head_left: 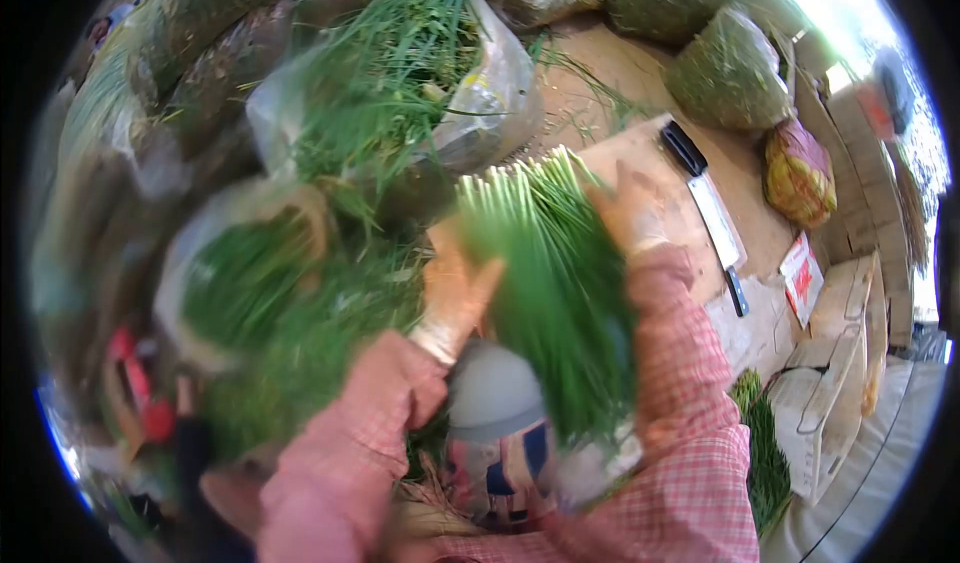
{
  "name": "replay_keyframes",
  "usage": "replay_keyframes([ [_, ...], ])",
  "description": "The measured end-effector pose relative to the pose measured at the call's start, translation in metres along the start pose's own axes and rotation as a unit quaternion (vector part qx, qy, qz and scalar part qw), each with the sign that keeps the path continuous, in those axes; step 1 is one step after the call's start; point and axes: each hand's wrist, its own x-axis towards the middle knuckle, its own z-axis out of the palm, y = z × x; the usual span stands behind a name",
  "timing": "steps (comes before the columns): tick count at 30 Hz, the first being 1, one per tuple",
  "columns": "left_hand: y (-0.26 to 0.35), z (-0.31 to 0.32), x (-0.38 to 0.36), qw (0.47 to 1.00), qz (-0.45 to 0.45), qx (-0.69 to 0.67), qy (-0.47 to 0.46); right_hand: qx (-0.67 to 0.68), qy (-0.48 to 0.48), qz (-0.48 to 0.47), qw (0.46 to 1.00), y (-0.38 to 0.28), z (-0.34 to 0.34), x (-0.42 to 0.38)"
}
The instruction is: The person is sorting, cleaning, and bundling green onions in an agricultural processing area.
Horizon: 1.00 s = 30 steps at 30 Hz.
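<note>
A thick bunch of chives (pixel 565 283), pale stem ends fanned toward the far side, lies in front of me with its long green leaves hanging toward my lap. My left hand (pixel 455 278) presses against the bunch's left side, thumb apart from the fingers. On the other side, my right hand (pixel 632 208) holds the bunch near the stem ends; its fingertips are blurred. Both hands seem gloved, with pale cuffs at the wrists. Right of the bunch, a cleaver (pixel 705 198) with a black handle rests on a wooden board (pixel 655 148). A smaller blue-black-handled knife (pixel 736 291) lies beside it.
An open plastic bag (pixel 505 83) of loose greens sits ahead; another bag (pixel 175 263) of greens is at left. Full sacks (pixel 730 68) line the back. A wooden crate (pixel 825 403) and a red-and-white packet (pixel 802 278) are at right. A grey rounded object (pixel 492 388) stands between my arms.
</note>
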Motion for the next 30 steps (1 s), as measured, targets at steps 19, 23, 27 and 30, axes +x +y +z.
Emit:
replay_keyframes([
  [19, 0.082, 0.043, 0.014, 0.955, -0.275, -0.107, -0.040, -0.024, 0.006, -0.107, 0.994, 0.013, 0.068, -0.028],
  [23, 0.003, -0.004, -0.021, 0.955, -0.143, -0.255, 0.052, -0.038, -0.009, -0.150, 0.988, -0.081, -0.038, 0.004],
  [27, -0.086, -0.116, -0.062, 0.894, -0.194, -0.402, 0.034, 0.278, -0.156, -0.289, 0.903, -0.237, -0.027, 0.011],
  [30, -0.141, -0.162, -0.099, 0.809, -0.225, -0.518, 0.165, 0.222, -0.264, -0.430, 0.834, -0.375, 0.030, -0.019],
])
